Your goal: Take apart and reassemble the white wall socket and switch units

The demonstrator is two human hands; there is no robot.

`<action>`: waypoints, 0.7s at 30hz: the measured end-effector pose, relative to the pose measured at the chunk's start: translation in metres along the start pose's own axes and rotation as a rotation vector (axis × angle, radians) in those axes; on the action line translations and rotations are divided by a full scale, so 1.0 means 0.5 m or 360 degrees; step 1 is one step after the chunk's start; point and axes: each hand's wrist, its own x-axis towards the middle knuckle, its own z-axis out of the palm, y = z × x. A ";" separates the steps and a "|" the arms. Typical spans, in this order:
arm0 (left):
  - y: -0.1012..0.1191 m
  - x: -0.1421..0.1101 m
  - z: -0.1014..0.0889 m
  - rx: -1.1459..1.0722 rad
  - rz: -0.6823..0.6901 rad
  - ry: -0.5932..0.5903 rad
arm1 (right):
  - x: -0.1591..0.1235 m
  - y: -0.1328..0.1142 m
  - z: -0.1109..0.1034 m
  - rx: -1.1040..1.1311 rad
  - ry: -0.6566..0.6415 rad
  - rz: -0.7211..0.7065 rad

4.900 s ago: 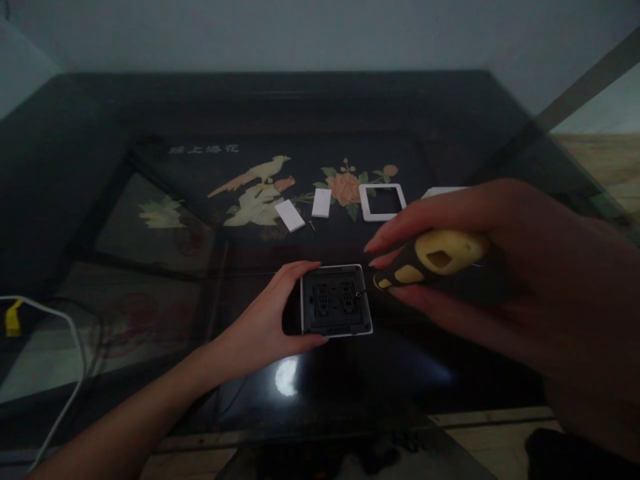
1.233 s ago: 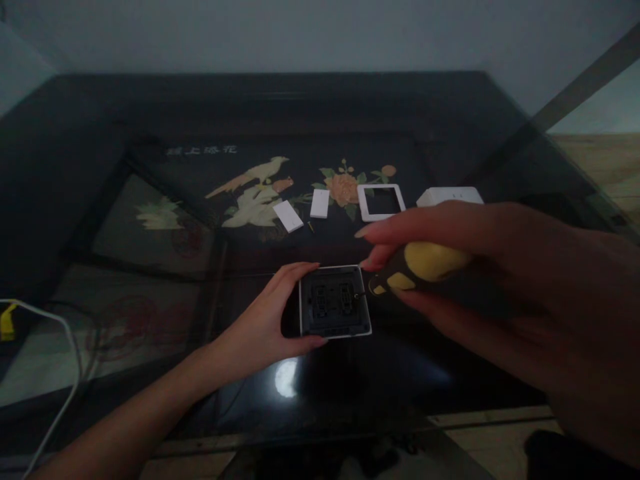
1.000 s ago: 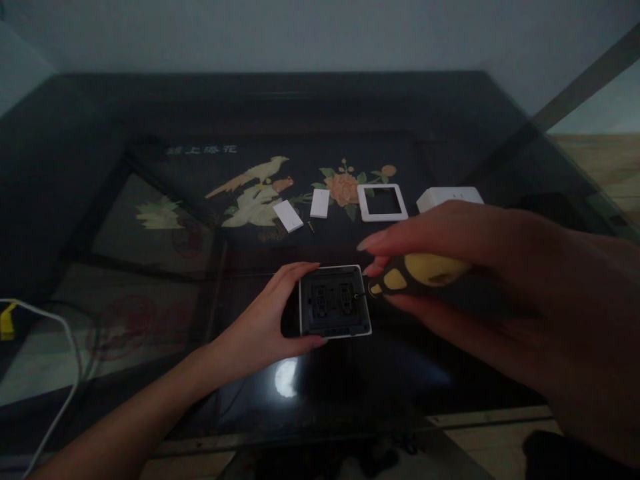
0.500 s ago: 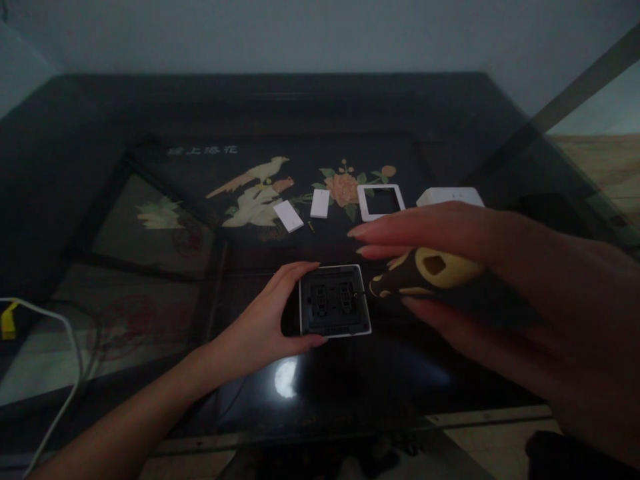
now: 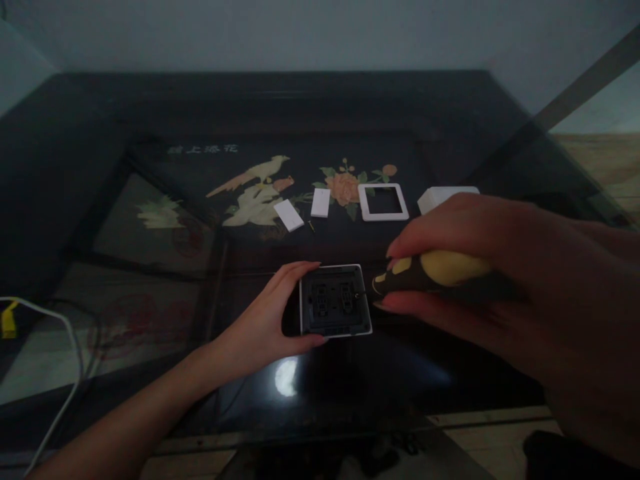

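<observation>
My left hand (image 5: pixel 273 310) grips the left side of a square wall switch body (image 5: pixel 334 301), black inside with a thin white rim, fingers at its far edge and thumb at its near edge. In my right hand (image 5: pixel 480 280) is a screwdriver (image 5: pixel 410 275) with a fat yellow-and-black handle. Its thin shaft points left, and the tip meets the screw spot on the switch's right side. Behind the switch lie two white rocker plates, a tilted one (image 5: pixel 289 215) and a straighter one (image 5: pixel 321 203). A small screw (image 5: pixel 311 227) lies near them.
A white square frame (image 5: pixel 365 202) lies beyond the switch, and a white box-like piece (image 5: pixel 434 198) sits partly behind my right hand. The glass-topped dark table (image 5: pixel 280 107) bears a bird-and-flower picture. A white cable (image 5: pixel 76 340) with a yellow tag (image 5: pixel 9 320) runs along the left.
The screwdriver handle has turned in my right hand, whose fingers have shifted and closed around it again. The tip stays at the same spot. My left hand and the switch have hardly moved.
</observation>
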 end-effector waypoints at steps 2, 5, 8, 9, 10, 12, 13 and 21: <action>0.000 -0.001 0.000 -0.0005 -0.0013 -0.0001 | 0.001 0.004 -0.005 0.0070 -0.0088 -0.0071; -0.003 -0.002 0.000 -0.0013 -0.0017 -0.0001 | 0.000 0.009 -0.012 0.0163 -0.0169 -0.0128; -0.004 -0.002 0.001 -0.0007 -0.0022 -0.0005 | -0.002 0.011 -0.009 0.0215 -0.0029 -0.0120; -0.005 -0.003 0.002 0.0002 -0.0017 -0.0003 | -0.001 0.011 -0.007 0.0224 0.0003 -0.0125; -0.004 -0.003 0.002 0.0012 -0.0008 0.0004 | 0.000 0.009 -0.004 0.0238 0.0041 -0.0147; -0.003 -0.003 0.002 0.0029 0.0010 0.0018 | 0.000 0.004 0.002 0.0258 0.0073 -0.0152; -0.002 -0.003 0.002 0.0034 0.0013 0.0025 | -0.001 0.000 0.003 0.0280 0.0139 -0.0149; 0.001 0.001 0.001 0.0026 -0.0038 0.0016 | -0.011 -0.004 -0.010 0.0256 -0.0034 -0.0021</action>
